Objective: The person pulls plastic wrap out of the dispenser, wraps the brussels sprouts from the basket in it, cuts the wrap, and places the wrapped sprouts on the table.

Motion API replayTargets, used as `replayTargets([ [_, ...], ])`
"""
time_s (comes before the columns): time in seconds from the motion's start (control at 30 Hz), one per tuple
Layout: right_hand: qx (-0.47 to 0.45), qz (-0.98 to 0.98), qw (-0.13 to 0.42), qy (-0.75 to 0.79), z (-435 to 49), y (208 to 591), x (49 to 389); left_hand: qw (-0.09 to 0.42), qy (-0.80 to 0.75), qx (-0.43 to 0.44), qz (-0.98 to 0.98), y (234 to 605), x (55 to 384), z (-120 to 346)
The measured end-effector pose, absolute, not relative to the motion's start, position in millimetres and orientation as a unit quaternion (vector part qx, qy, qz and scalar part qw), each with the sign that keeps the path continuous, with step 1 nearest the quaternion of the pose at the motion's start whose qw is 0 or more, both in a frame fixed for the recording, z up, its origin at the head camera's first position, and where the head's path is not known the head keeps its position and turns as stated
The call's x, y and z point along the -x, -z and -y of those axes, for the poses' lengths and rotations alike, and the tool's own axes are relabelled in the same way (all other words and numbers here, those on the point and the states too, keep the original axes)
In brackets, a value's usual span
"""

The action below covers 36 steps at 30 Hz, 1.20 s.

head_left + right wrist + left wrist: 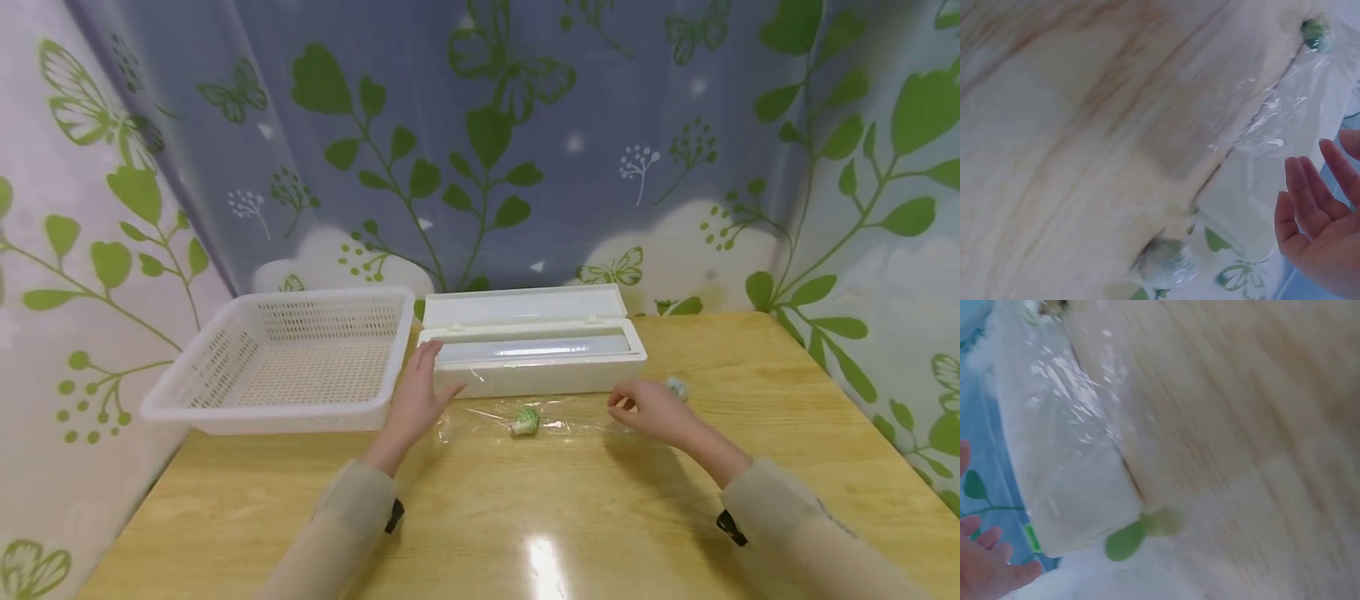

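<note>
A small green vegetable with a pale stem (525, 422) lies on a sheet of clear cling film (566, 417) spread over the table. Behind it is a white cling film box (540, 377), lid raised, a roll (532, 347) showing inside. My left hand (417, 398) is at the box's left end, fingers extended and thumb apart. Over the film's right end hovers my right hand (651, 408), its fingers loosely bent with nothing seen between them in the right wrist view. Just beyond that hand, a film-wrapped piece (1167, 262) sits on the table, partly hidden in the head view.
To the left of the box stands a white perforated plastic basket (375, 408) at the table's left edge. A patterned curtain (420, 167) hangs behind the wooden table (480, 508). Light glares off the tabletop near the front.
</note>
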State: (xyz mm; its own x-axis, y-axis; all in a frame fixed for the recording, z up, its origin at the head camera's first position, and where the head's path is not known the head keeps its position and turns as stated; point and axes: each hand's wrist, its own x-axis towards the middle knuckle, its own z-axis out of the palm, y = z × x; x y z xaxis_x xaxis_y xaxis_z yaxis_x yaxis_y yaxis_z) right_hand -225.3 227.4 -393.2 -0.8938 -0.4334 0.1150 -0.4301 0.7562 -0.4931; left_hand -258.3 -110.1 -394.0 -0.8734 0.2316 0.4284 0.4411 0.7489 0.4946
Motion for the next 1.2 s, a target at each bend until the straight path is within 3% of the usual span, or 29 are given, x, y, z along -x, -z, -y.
replayTargets([
  [0.4, 0.282, -0.919, -0.041, 0.273, -188.5, 375.5, 232.5, 0.126, 0.3, 0.124, 0.937, 410.3, 291.4, 115.5],
  [0.73, 0.322, -0.898, -0.021, 0.298, -147.6, 365.7, 246.9, 0.065, 0.514, 0.128, 0.846, 432.6, 295.6, 127.1],
  [0.97, 0.326, -0.888, -0.021, 0.324, -117.2, 368.3, 263.5, 0.037, 0.542, 0.118, 0.831, 436.2, 293.1, 125.1],
  [1.2, 0.319, -0.878, -0.006, 0.356, -74.7, 356.6, 291.3, 0.056, 0.529, 0.079, 0.843, 434.4, 301.3, 127.6],
])
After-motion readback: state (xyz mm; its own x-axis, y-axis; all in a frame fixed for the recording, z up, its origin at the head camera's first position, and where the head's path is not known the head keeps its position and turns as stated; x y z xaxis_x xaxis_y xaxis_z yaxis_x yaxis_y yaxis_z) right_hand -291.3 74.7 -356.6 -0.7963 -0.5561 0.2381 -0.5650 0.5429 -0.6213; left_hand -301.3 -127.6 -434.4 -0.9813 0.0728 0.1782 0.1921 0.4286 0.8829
